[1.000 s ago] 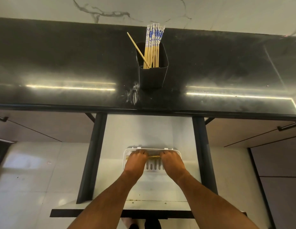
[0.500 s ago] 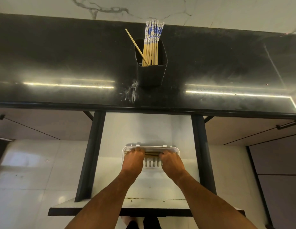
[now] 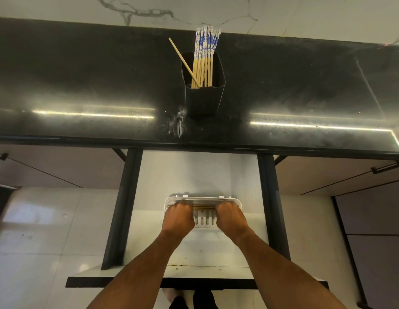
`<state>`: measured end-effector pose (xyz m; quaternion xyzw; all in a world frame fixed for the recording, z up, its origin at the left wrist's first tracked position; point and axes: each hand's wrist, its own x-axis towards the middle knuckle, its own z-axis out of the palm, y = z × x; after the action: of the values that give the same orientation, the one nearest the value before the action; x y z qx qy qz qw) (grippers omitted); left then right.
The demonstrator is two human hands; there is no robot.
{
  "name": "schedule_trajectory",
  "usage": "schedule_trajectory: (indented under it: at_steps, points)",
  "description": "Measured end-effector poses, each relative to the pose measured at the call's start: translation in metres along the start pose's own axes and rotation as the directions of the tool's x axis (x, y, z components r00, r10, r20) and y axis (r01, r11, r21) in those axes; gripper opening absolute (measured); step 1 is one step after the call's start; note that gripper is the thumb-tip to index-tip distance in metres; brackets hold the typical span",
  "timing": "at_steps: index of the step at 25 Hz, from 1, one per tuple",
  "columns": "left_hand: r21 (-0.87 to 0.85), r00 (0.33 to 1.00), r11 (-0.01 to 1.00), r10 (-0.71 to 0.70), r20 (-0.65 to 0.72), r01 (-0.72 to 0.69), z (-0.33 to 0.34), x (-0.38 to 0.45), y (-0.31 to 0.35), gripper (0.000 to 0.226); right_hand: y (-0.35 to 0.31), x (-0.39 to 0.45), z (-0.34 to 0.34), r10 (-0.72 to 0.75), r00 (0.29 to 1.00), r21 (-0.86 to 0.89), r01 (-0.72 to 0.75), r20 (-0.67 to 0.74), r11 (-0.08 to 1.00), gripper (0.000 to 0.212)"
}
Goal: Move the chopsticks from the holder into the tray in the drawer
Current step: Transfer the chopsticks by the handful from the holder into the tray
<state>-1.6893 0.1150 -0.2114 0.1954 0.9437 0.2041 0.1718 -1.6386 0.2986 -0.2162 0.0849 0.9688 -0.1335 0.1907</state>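
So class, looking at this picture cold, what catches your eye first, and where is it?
First, the blue-and-white chopsticks standing in the black holder on the dark countertop. Then, below, the left hand and right hand pressing chopsticks into the white tray in the open drawer.

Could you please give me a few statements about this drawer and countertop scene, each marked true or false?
1. Both hands, left hand and right hand, are down at the white tray. True.
2. The black holder is empty. False: a bundle of chopsticks stands in it.
3. The holder stands inside the drawer. False: it stands on the black countertop.
4. Chopsticks in the tray lie crosswise between the hands. True.
5. One plain chopstick leans left, apart from the bundle. True.
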Motion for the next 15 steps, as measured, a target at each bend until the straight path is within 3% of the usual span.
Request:
schedule_trajectory:
  at_steps: [4,8,9,12,15]
  points:
    - [0.027,0.998,0.999,0.04,-0.046,-0.039,-0.004,-0.003,0.002,0.048,-0.002,-0.004,0.0,-0.015,0.999,-0.017,0.014,-0.052,1.0,0.025]
    - [0.04,0.998,0.999,-0.035,-0.055,0.037,0.002,-0.003,-0.003,0.056,-0.006,-0.003,0.001,-0.079,0.994,-0.107,0.071,-0.07,0.992,0.022]
    - [-0.017,0.999,0.999,-0.05,-0.018,0.05,0.003,-0.004,-0.002,0.051,-0.006,-0.002,0.0,-0.065,0.997,-0.121,0.059,-0.046,0.991,0.02]
    - [-0.172,0.989,0.982,-0.1,-0.105,0.081,0.008,-0.008,0.002,0.027,-0.004,-0.004,0.001,-0.034,0.999,-0.112,0.033,-0.01,0.993,0.019]
    - [-0.066,0.999,0.997,-0.033,-0.015,0.032,0.008,-0.003,-0.002,0.027,0.0,-0.008,0.006,-0.049,0.998,-0.07,0.047,-0.038,0.996,0.023]
